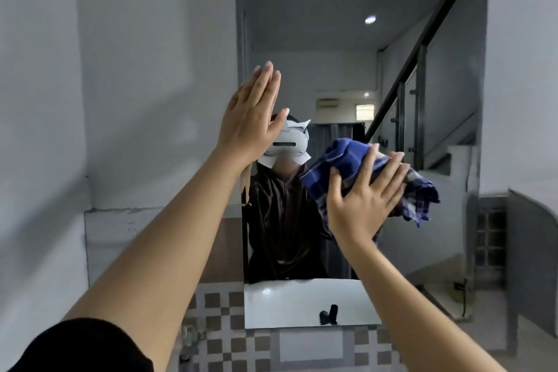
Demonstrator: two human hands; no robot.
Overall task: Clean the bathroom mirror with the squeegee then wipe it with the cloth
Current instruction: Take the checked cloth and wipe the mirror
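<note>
With both arms raised toward the glass, the wiping step appears to be in hand. Nearest: a black sleeve (75, 347) on the left arm, forearms bare.

Right hand (362, 199): fingers spread flat, palm pressing a bunched blue checked cloth (347, 160) against the mirror (437, 130). No closed grip; the cloth is pinned between palm and glass, most of it above and to the right of the hand, a loose tail hanging at the lower right.

Left hand (252, 118): open, fingers straight and together, holding nothing, at the mirror's left edge. Cannot tell whether it touches the glass or the wall (136, 84) beside it.

Handling, judged: cloth is soft, light and limp; it folds and slides under the palm, so a flat, broad press over the bunched middle suits it better than a pinch at a corner. The dangling tail may drag or streak. Mirror is rigid, smooth and fragile; moderate pressure only.

Further off: a small dark object (329, 315) shows in the lower part of the mirror; possibly the squeegee, too small to tell. Checkered tiles (220, 311) lie below the frame.
</note>
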